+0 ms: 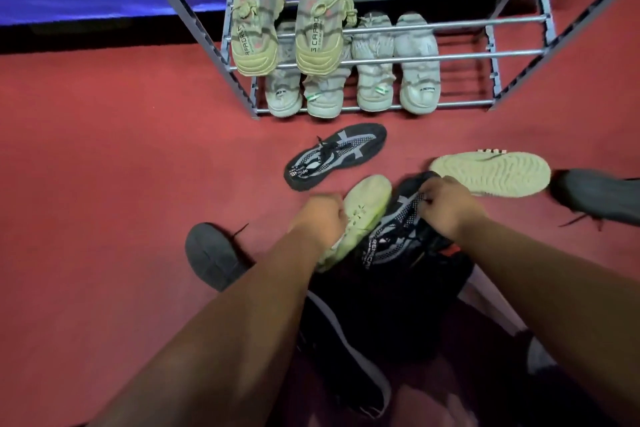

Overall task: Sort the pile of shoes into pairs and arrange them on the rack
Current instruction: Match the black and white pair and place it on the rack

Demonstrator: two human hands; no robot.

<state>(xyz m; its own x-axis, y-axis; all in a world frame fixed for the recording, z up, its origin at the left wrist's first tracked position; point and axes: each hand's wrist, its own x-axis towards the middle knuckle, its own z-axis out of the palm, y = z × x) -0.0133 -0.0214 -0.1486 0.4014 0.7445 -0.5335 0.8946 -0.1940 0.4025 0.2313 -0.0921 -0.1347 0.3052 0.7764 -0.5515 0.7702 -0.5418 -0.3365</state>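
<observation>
Shoes: six sit paired on the rack point(346, 62); others lie on the red floor point(104, 149). Left hand point(320, 218) grips a pale green shoe point(363, 215); right hand point(446, 204) grips a black patterned shoe point(391, 236).

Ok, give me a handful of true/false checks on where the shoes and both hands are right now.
1. The rack already holds six shoes. True.
2. The right hand is on a pale green shoe. False: it grips the black patterned shoe in the pile; the left hand is on the pale green shoe.
3. A second black patterned shoe lies alone on the red floor before the rack. True.
4. The pale shoe at right lies sole up. True.
5. The upper tier holds the grey-white pairs. False: the two tan shoes sit there; the grey-white shoes are on the bottom tier.
</observation>
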